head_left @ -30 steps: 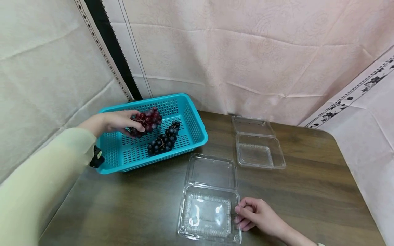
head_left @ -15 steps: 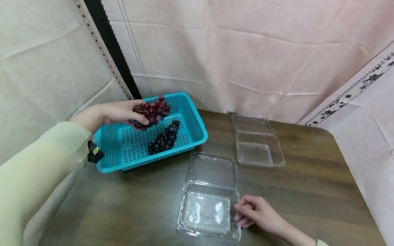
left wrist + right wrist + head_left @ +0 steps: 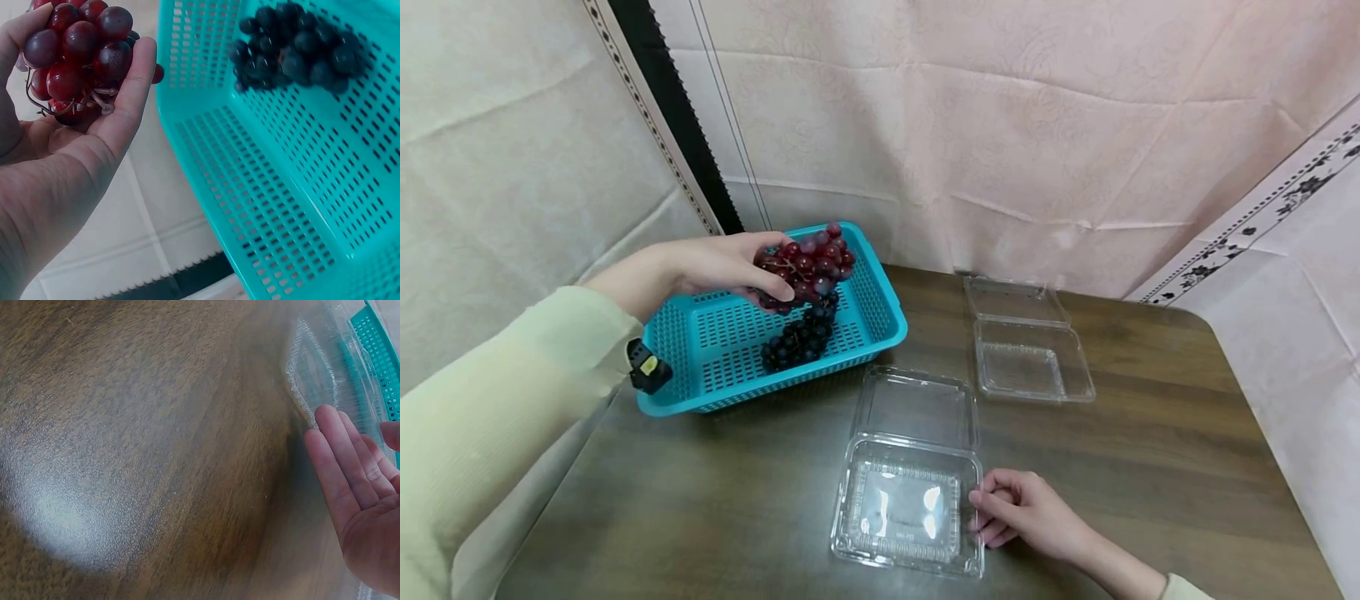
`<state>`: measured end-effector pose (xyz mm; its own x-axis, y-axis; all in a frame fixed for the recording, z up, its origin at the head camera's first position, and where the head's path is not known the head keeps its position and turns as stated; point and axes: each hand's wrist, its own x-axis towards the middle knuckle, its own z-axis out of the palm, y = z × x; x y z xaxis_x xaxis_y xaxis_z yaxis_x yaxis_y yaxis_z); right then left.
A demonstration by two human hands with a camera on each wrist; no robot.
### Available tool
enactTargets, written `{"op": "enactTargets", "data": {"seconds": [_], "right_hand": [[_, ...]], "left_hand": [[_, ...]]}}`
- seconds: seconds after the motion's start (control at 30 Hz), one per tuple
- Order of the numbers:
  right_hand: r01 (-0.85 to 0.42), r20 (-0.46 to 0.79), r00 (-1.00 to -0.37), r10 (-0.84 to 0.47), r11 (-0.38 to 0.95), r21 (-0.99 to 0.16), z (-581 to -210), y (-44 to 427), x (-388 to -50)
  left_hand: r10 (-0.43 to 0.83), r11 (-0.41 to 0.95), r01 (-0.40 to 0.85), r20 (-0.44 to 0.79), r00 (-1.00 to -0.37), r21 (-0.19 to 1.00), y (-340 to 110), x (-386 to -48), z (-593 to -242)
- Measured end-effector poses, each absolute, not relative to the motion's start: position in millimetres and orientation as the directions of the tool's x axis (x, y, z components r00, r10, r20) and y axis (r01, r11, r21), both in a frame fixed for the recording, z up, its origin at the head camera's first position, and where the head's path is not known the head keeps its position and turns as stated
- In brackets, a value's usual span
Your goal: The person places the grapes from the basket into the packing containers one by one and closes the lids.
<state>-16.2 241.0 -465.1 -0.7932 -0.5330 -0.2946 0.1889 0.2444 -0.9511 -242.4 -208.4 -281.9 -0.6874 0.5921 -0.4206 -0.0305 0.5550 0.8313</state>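
Note:
My left hand (image 3: 722,265) holds a bunch of red grapes (image 3: 816,262) above the blue perforated basket (image 3: 760,387). In the left wrist view, thumb and fingers curl round the red grapes (image 3: 78,59), with bits of stem showing. A bunch of black grapes (image 3: 797,340) lies in the basket, partly covered by the red bunch in the head view. My right hand (image 3: 1033,517) pinches the right rim of an open clear plastic clamshell container (image 3: 906,504), thumb on the edge and fingers along the outer wall. Nothing lies inside this container.
A second open clear clamshell container (image 3: 1030,362) stands farther back on the wooden table (image 3: 1157,433). Pale cloth (image 3: 1000,125) hangs behind the table and at both sides. The basket sits at the back left.
My left hand has lifted the red grapes and carried them to the right above the basket. My right hand stays at the container's rim.

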Motion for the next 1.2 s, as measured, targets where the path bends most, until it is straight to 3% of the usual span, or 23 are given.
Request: {"op": "enactTargets", "data": {"seconds": [0.97,1.2], "right_hand": [[0.217,-0.305,-0.804,-0.511,0.225,-0.950,-465.8,237.8,-17.1],[0.216,-0.301,-0.804,-0.513,0.220,-0.951,-466.3,238.1,-17.4]], "left_hand": [[0.773,0.482,0.090,-0.374,-0.513,0.872,-117.2,-187.4,-302.9],[0.794,0.526,0.239,-0.371,-0.481,0.816,-103.9,-169.6,-308.3]]}}
